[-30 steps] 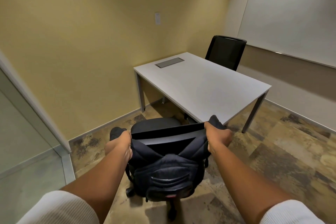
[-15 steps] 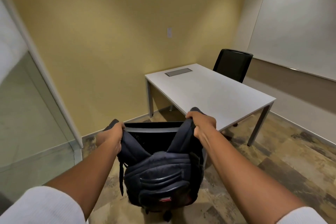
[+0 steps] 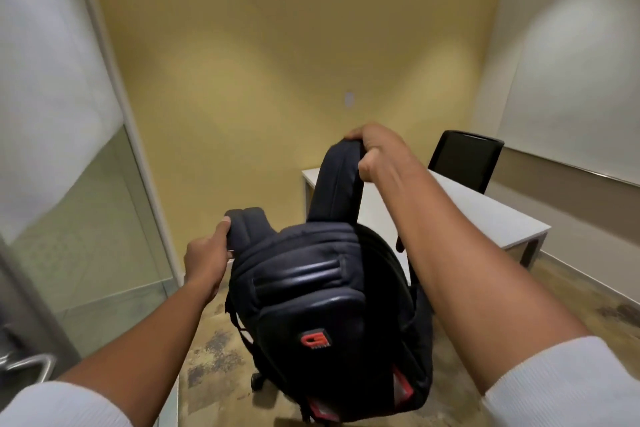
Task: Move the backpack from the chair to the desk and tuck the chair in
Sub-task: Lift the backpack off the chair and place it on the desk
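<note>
A black backpack [image 3: 322, 291] with a red logo hangs in the air in front of me, lifted by its two shoulder straps. My left hand [image 3: 207, 258] grips the left strap low down. My right hand [image 3: 377, 152] grips the right strap, pulled up high. The white desk [image 3: 485, 215] stands behind the backpack to the right. The chair that held the backpack is almost fully hidden behind the bag; only a caster [image 3: 258, 381] shows on the floor beneath it.
A second black chair [image 3: 464, 163] stands at the desk's far side by the whiteboard wall. A glass partition with a metal frame [image 3: 138, 163] runs along the left, with a door handle [image 3: 31, 362] at bottom left. Yellow wall ahead; mottled floor below.
Both hands have raised the backpack off the chair by its straps, the right hand going higher. The view has tilted up, so the chair is now hidden behind the bag.
</note>
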The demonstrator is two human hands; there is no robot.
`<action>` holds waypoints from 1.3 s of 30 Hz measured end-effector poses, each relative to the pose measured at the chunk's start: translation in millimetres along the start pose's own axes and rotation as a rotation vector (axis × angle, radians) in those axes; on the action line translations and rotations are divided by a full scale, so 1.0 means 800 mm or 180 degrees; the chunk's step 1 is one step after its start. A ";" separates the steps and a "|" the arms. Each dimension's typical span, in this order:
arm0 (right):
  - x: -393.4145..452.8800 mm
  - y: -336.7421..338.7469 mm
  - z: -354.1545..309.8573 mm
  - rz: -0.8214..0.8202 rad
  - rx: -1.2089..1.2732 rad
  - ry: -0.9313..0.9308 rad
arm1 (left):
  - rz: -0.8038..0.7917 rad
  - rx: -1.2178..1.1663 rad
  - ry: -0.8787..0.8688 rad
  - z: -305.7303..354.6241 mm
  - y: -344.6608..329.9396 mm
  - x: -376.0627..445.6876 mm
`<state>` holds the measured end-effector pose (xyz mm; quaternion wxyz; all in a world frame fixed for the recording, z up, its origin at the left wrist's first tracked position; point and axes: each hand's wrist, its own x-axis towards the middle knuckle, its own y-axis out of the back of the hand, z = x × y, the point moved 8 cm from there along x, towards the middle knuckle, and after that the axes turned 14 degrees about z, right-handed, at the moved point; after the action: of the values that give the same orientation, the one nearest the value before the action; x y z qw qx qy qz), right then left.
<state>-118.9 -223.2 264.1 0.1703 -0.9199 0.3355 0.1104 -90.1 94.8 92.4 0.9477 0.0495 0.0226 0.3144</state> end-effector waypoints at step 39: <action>0.028 -0.276 -0.117 0.0795 -0.0436 0.2389 | 0.1371 -0.0811 -0.0951 0.413 0.033 0.221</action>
<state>50.8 -114.6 395.6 -0.0406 -0.8577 0.4756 -0.1913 60.7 195.3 421.6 0.8506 -0.0206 -0.1680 0.4978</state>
